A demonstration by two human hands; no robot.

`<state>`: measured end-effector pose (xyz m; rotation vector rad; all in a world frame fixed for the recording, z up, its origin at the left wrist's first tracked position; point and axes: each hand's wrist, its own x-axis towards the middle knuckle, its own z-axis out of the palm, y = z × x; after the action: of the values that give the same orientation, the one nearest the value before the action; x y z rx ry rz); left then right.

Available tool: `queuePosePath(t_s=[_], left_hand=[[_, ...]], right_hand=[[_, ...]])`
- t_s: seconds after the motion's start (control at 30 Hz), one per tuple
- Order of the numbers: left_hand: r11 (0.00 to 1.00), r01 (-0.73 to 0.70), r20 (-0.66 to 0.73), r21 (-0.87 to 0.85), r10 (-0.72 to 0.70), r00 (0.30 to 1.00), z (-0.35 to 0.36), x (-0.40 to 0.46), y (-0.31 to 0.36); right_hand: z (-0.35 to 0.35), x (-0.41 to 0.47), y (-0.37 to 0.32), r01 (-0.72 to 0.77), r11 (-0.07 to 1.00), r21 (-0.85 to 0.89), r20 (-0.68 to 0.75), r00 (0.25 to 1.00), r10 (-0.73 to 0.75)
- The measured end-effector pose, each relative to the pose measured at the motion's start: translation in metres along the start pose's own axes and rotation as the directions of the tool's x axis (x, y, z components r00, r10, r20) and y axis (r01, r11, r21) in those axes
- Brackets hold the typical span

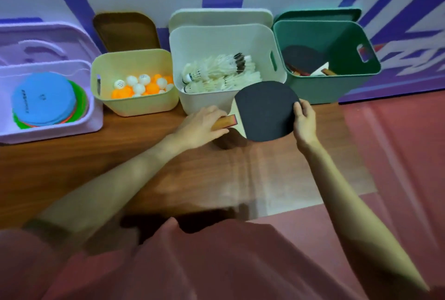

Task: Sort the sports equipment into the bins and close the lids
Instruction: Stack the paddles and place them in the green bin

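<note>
The left hand [201, 126] holds the wooden handle of one table tennis paddle [266, 110], and the right hand [304, 119] pinches the far edge of its black blade, so both grips carry it above the wooden surface [168, 174]. Beyond the grips stand four open bins in one row: a purple bin [94, 119] with flat colored discs [44, 99], a yellow bin [144, 104] with white and orange balls [142, 86], a white bin [204, 102] with shuttlecocks [221, 73], and a green bin [320, 87] with other paddles [303, 58]. Four lids lean behind them.
</note>
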<state>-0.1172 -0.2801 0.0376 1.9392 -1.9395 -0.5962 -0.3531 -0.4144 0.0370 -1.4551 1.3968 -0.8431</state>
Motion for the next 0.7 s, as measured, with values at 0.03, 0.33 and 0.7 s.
queuePosePath(t_s=[0.03,0.33,0.7], left_hand=[[1.0,-0.009,-0.001,0.009,0.009,1.0,0.0,0.014,0.012],[0.985,-0.141,-0.129,0.103,0.154,0.98,-0.021,0.155,0.108],[0.965,0.06,-0.068,0.257,-0.044,0.997,-0.004,0.292,0.147]], right_hand=[[-0.014,0.011,0.0,0.005,1.0,0.009,-0.013,1.0,-0.005],[-0.115,0.129,-0.019,0.086,0.996,-0.011,-0.05,0.995,-0.087],[-0.147,0.302,-0.047,0.204,0.819,-0.536,0.161,0.977,-0.137]])
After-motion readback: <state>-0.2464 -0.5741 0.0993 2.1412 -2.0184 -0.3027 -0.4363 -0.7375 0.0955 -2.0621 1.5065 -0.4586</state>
